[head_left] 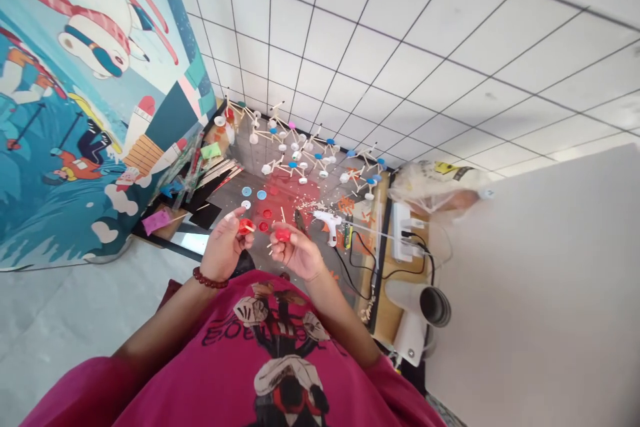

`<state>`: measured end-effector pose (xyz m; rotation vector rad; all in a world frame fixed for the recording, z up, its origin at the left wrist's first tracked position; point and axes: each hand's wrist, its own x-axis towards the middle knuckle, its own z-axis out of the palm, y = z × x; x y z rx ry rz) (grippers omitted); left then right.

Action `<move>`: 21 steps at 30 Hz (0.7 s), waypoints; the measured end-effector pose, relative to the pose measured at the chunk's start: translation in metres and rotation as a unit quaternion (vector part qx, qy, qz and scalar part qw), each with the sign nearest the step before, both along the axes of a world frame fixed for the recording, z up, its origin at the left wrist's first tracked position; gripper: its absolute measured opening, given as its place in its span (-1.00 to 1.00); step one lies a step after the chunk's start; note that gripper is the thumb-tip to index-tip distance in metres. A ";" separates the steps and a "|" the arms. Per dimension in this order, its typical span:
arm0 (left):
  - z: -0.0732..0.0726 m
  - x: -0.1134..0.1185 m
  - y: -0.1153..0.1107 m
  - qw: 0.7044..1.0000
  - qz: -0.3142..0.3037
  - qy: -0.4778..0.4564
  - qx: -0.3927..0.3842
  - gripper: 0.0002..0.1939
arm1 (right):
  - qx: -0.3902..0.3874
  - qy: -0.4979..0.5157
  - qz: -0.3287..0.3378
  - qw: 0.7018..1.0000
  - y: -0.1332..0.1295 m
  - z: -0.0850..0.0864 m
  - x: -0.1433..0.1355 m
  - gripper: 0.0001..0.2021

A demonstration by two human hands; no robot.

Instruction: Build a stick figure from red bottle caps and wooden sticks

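Held over the near part of the table, my left hand [224,243] pinches a red bottle cap [245,226] with a pale stick at it. Close on its right, my right hand [297,251] grips another red cap [283,235], from which thin wooden sticks point up and down to the left. The two caps are apart. Just beyond the hands, two loose red caps, two blue caps [261,195] and a white cap [246,204] lie on the table. A white glue gun [329,224] lies to the right of my right hand.
Several stick-and-cap figures [303,153] stand along the tiled wall. Orange pieces [346,205], a cutter [348,232] and black cables are on the right, beside a power strip [401,232]. Sticks, black sheets and a pink pad [157,221] lie left.
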<state>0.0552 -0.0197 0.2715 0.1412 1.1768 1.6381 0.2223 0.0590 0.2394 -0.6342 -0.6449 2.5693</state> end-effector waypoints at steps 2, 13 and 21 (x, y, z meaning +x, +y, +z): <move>0.007 0.008 0.003 1.000 -0.013 0.013 0.008 -0.37 | 0.127 -0.061 -0.049 0.989 -0.003 0.007 0.004 -0.64; 0.048 0.038 -0.017 0.974 -0.056 0.214 0.046 -0.11 | 0.482 -0.148 -0.150 0.850 -0.014 0.036 0.034 -0.60; 0.057 0.041 -0.023 0.910 -0.085 0.405 0.022 -0.14 | 0.457 -0.120 -0.168 0.865 -0.014 0.029 0.037 -0.58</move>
